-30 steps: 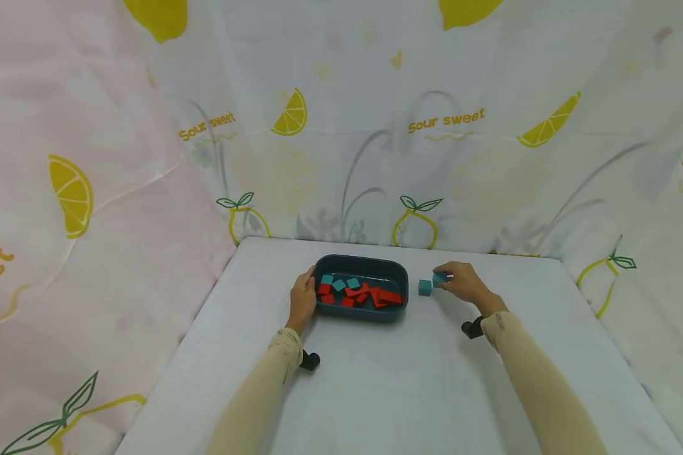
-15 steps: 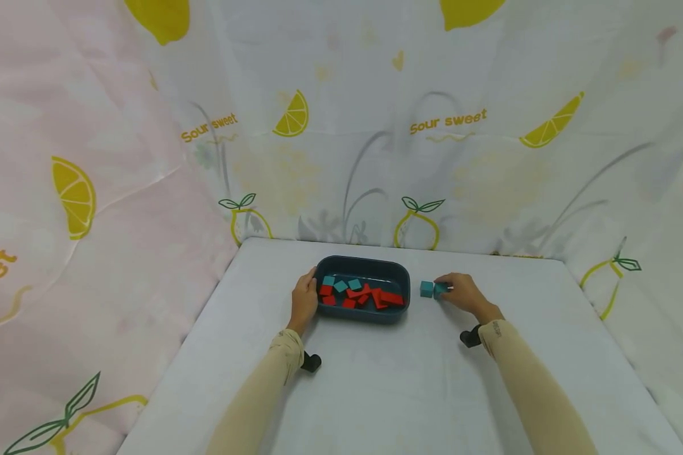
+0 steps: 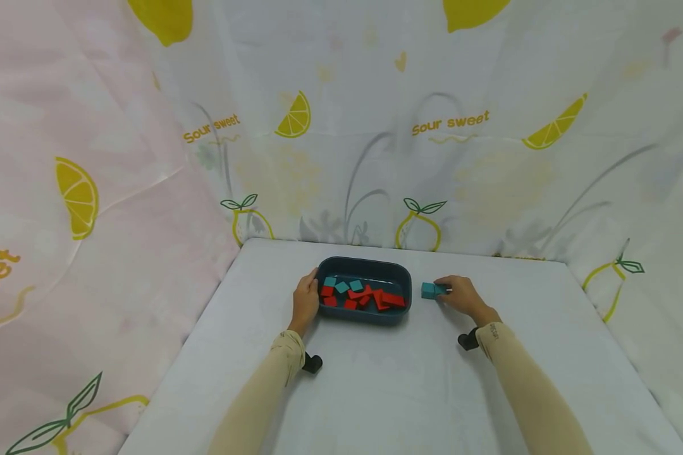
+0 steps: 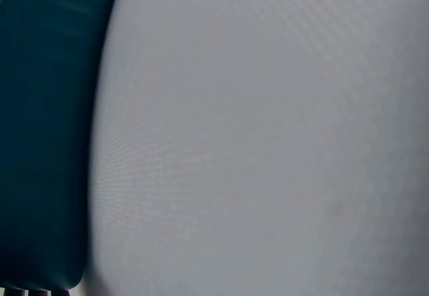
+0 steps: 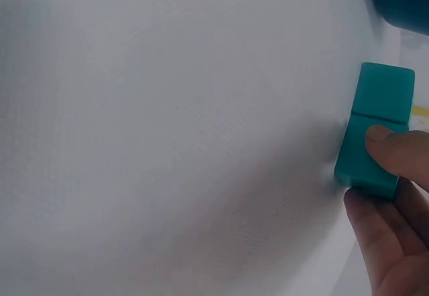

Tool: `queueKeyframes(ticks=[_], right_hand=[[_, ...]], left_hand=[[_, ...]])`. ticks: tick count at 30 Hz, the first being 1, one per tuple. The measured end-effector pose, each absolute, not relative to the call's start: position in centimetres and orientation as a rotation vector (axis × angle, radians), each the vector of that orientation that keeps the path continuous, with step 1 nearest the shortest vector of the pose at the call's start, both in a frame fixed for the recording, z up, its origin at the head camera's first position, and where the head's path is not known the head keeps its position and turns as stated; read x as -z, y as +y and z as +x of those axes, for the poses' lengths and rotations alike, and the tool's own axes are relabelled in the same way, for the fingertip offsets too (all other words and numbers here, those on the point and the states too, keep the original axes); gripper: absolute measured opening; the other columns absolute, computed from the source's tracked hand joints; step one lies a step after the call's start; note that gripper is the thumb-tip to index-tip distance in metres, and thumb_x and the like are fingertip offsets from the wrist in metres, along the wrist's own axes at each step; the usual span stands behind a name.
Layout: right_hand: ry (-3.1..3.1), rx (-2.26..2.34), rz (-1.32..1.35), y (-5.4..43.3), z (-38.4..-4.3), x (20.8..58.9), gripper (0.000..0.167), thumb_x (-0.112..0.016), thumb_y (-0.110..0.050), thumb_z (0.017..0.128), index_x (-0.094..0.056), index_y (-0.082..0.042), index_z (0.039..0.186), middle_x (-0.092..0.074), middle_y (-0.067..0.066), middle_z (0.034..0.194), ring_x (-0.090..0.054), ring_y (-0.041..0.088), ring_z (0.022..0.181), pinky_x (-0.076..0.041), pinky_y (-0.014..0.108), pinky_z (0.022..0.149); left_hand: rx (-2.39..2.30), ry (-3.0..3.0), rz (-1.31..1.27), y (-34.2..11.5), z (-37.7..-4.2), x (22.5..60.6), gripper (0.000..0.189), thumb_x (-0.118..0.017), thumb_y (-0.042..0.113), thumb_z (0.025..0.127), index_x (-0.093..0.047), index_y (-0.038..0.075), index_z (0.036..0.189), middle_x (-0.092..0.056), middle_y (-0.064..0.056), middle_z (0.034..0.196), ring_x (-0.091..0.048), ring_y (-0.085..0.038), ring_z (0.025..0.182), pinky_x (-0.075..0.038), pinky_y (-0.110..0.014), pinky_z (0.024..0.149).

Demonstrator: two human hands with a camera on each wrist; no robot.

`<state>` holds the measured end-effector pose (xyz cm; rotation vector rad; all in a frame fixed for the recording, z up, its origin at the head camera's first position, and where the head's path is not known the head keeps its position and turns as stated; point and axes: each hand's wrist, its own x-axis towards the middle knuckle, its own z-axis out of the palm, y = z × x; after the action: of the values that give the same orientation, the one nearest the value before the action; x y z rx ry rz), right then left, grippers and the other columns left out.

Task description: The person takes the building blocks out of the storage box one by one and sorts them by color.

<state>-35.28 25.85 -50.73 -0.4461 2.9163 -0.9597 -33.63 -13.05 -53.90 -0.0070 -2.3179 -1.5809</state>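
My left hand (image 3: 305, 300) grips the left end of a dark teal plastic box (image 3: 370, 316), its fingers by the end wall. In the left wrist view the outer wall of the box (image 4: 47, 122) fills the left side, with fingertips just showing at its lower end. My right hand (image 3: 462, 295) pinches a teal cube (image 5: 365, 154) between thumb and fingers to the right of the box. That cube sits flush against a second teal cube (image 5: 385, 92), making a short row on the table. Inside the box lie a few teal cubes (image 3: 341, 287) and several red blocks (image 3: 393, 299).
The white-covered table (image 3: 353, 392) reaches back to a hanging cloth (image 3: 330, 158) printed with lemons. Another cloth wall (image 3: 119, 265) stands along the left. A black wrist mount (image 3: 313, 363) is on the left wrist, another mount (image 3: 468, 340) on the right.
My right hand has lowered its teal cube toward me and brought it against the other cube, closing the gap between them. My left hand and the box stay put.
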Motion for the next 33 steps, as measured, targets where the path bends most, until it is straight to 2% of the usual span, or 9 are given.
queueKeyframes(ticks=[9, 14, 23, 28, 33], right_hand=[[2.918, 0.958, -0.462, 25.8, -35.2, 50.4, 0.042, -0.072, 0.000, 0.083, -0.061, 0.010, 0.123, -0.059, 0.028, 0.125, -0.057, 0.043, 0.113, -0.047, 0.052, 0.095], [2.964, 1.034, -0.612, 24.7, -35.5, 48.4, 0.043, -0.074, -0.001, 0.081, -0.062, 0.011, 0.120, -0.062, 0.027, 0.120, -0.057, 0.043, 0.112, -0.049, 0.054, 0.091], [2.959, 1.094, -0.990, 17.0, -36.9, 45.1, 0.041, -0.076, -0.008, 0.084, -0.065, 0.005, 0.122, -0.065, 0.019, 0.118, -0.061, 0.033, 0.110, -0.054, 0.043, 0.087], [2.831, 1.124, -1.014, 12.7, -37.1, 45.1, 0.041, -0.073, -0.007, 0.087, -0.063, 0.004, 0.124, -0.064, 0.017, 0.122, -0.060, 0.030, 0.113, -0.053, 0.040, 0.090], [2.770, 1.072, -0.966, 10.0, -37.5, 46.4, 0.041, -0.073, -0.006, 0.086, -0.064, 0.002, 0.126, -0.063, 0.015, 0.125, -0.058, 0.029, 0.117, -0.049, 0.042, 0.096]], left_hand=[[1.571, -2.314, -0.038, -12.9, -33.7, 54.1, 0.038, -0.044, 0.008, 0.103, -0.051, 0.000, 0.140, -0.055, -0.021, 0.133, -0.047, -0.034, 0.128, -0.036, -0.048, 0.107], [1.539, -2.283, -0.078, -12.8, -33.5, 54.2, 0.038, -0.043, 0.011, 0.104, -0.052, -0.002, 0.139, -0.056, -0.022, 0.129, -0.049, -0.036, 0.124, -0.039, -0.049, 0.104], [1.545, -2.306, -0.032, -12.9, -33.6, 54.2, 0.037, -0.046, 0.004, 0.102, -0.051, -0.003, 0.139, -0.056, -0.022, 0.130, -0.049, -0.036, 0.125, -0.039, -0.049, 0.105], [1.557, -2.299, -0.020, -12.9, -33.5, 54.1, 0.037, -0.046, 0.005, 0.102, -0.052, -0.003, 0.138, -0.056, -0.021, 0.131, -0.049, -0.034, 0.126, -0.038, -0.048, 0.106], [1.543, -2.287, -0.036, -12.8, -33.5, 54.1, 0.037, -0.046, 0.004, 0.102, -0.052, -0.003, 0.138, -0.057, -0.021, 0.129, -0.049, -0.035, 0.125, -0.038, -0.048, 0.106]])
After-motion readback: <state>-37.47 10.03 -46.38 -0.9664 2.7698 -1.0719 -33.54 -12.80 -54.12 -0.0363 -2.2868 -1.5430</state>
